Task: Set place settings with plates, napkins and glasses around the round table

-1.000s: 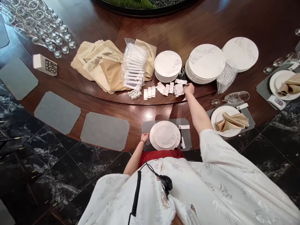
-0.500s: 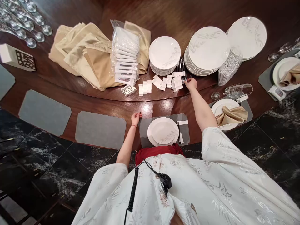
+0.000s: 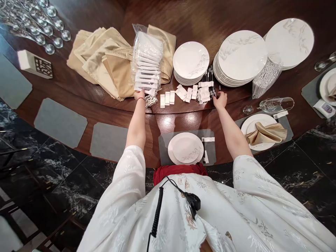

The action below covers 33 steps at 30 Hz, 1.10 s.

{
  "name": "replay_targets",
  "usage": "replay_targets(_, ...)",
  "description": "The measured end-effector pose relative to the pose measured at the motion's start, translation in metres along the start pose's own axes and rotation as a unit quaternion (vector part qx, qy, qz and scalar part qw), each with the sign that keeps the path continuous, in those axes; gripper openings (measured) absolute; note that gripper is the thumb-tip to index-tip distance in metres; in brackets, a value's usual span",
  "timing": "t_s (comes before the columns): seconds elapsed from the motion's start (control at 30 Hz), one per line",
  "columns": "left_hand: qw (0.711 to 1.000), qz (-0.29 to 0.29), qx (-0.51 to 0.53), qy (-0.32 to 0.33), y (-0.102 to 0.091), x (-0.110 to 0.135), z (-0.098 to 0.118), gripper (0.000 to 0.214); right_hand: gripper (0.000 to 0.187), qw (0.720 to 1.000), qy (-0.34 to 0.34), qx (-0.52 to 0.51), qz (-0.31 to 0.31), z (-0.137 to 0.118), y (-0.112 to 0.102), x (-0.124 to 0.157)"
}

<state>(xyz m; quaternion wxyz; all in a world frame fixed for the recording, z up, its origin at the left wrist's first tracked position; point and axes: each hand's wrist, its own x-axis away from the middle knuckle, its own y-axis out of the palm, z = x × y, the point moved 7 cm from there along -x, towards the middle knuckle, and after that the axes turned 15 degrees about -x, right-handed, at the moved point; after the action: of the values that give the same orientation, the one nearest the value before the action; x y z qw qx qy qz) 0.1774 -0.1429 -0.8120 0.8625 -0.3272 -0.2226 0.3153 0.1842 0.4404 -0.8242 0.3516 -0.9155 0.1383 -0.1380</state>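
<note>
My left hand is at the near end of a row of white packets in a clear plastic bag, its fingers closed at the edge of the lowest packet. White wavy chopstick rests lie just right of it. My right hand has its fingers curled at the near ends of dark chopsticks; a short dark stick end shows just above the fingers. White paper sleeves lie over part of the chopsticks. Before me, a small plate on a larger plate stands on a grey placemat.
Beige cloths lie left of the bag. Stacked small plates, large plates and more plates stand along the back. Glasses are at far left. A place setting has a folded napkin and a lying glass.
My left hand has moved from beside the placemat forward and left to the bagged packets. My right hand stays by the chopsticks, slightly lower. The view has shifted left.
</note>
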Motion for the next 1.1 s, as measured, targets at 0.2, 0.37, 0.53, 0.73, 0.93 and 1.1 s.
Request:
replay_targets(0.2, 0.995, 0.006, 0.088, -0.045, 0.003, -0.002, -0.003, 0.024, 0.039, 0.988, -0.142, -0.048, 0.027, -0.044, 0.014, 0.038)
replay_targets(0.37, 0.985, 0.059, 0.161, -0.016, -0.033, 0.042, -0.044, 0.041, 0.037, 0.968, -0.213, -0.135, -0.015, -0.087, 0.047, 0.089)
replay_targets(0.53, 0.989, -0.077, 0.128, 0.004, -0.054, 0.190, -0.142, 0.040, 0.038, 0.959, -0.188, -0.201, -0.062, -0.077, 0.072, 0.164)
replay_targets(0.73, 0.968, -0.249, -0.035, -0.025, -0.056, 0.363, -0.244, 0.045, 0.037, 0.968, -0.059, -0.242, -0.018, -0.003, 0.061, 0.236)
replay_targets(0.93, 0.966, -0.237, -0.099, 0.025, -0.044, 0.409, -0.258, 0.047, 0.037, 0.978, 0.047, -0.194, 0.063, 0.071, 0.016, 0.288)
replay_targets(1.1, 0.964, -0.232, -0.123, 0.043, -0.033, 0.404, -0.260, 0.051, 0.038, 0.988, 0.095, -0.018, -0.119, 0.104, 0.014, 0.319)
